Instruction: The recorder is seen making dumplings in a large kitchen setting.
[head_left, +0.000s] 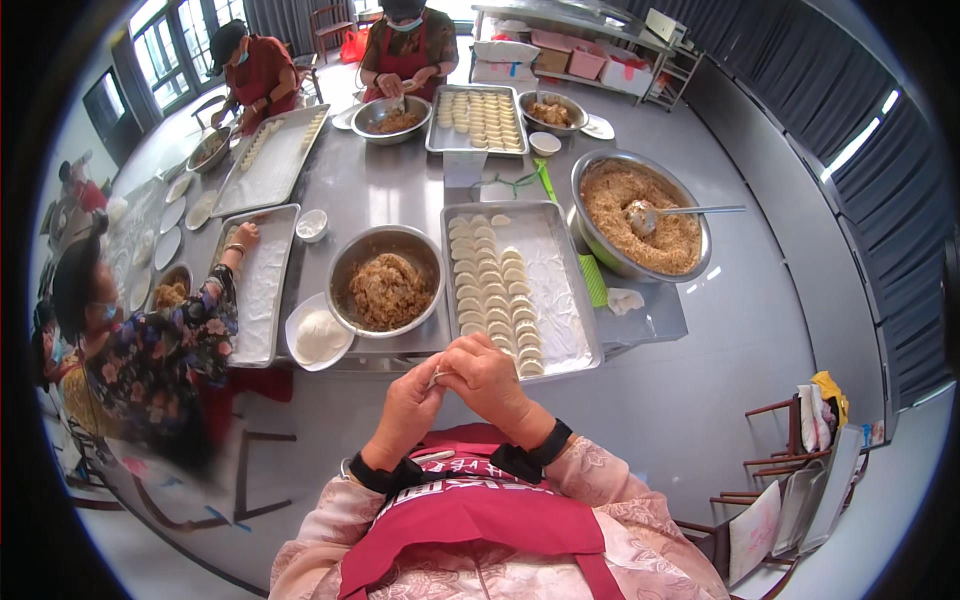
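Observation:
My left hand (409, 409) and my right hand (486, 381) meet at the table's front edge, fingertips pinched together on a small dumpling (439, 376). Only its pale dough edge shows; the fingers cover the rest. Just beyond my hands lies a metal tray (559, 300) dusted with flour, with rows of shaped dumplings (495, 291) along its left side. Left of it stands a steel bowl (341, 289) of brown minced filling (390, 292). A stack of round dough wrappers (321, 336) rests on a white plate (297, 319) beside the bowl.
A large basin (637, 214) of filling with a ladle (643, 217) stands at the right table corner. At left, a co-worker (161, 330) reaches over another tray (259, 307). Two people (409, 56) work at the far side. Chairs (780, 442) stand behind right.

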